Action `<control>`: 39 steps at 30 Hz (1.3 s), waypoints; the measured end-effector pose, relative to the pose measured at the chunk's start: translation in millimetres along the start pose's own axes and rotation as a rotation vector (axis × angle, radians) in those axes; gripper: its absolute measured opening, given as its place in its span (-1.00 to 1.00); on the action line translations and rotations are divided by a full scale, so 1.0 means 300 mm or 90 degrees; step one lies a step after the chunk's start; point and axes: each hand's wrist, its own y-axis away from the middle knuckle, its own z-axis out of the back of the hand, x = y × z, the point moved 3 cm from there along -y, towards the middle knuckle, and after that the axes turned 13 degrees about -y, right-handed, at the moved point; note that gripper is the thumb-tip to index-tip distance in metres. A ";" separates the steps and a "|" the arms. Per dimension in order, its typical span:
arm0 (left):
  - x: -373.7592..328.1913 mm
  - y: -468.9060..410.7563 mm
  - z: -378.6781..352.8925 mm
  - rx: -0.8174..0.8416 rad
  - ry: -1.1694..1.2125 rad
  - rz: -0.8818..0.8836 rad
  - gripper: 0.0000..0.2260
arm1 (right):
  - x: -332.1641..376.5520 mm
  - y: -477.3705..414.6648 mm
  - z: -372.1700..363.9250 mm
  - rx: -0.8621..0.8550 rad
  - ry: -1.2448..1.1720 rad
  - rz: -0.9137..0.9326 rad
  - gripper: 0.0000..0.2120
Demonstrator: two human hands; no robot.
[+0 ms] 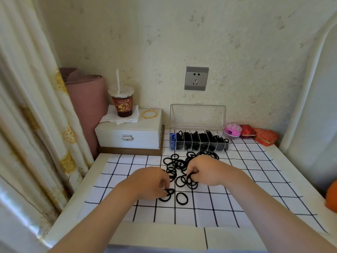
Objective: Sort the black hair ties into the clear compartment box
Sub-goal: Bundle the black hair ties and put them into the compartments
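Note:
A pile of black hair ties (177, 164) lies on the white checked cloth (237, 198) in the middle of the table. My left hand (149, 181) pinches black hair ties (166, 194) at the pile's near edge. My right hand (206, 171) grips a bunch of hair ties (191, 180) at its fingertips. One loose tie (182, 198) lies alone in front of both hands. Behind the pile stands the clear compartment box (198, 141) with its lid upright; most compartments hold black ties and the leftmost holds something blue.
A white jewellery box (127, 136) at the back left carries a drink cup with a straw (122, 103) and gold bangles (149, 114). A pink ball (233, 129) and red boxes (259, 136) sit at the back right. A curtain hangs left; an orange object (331, 198) is at the right edge.

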 end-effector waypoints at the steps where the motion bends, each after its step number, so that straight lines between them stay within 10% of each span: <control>1: -0.001 -0.001 -0.002 0.000 0.001 -0.002 -0.82 | 0.000 0.001 0.011 -0.022 -0.033 0.005 -0.81; 21: -0.005 -0.007 -0.008 0.014 -0.028 0.014 -0.87 | 0.061 -0.056 -0.065 -0.062 0.164 0.080 -0.80; 39: 0.084 -0.096 0.002 -0.086 -0.038 0.170 -0.73 | 0.068 -0.081 -0.014 -0.072 -0.109 0.061 -0.61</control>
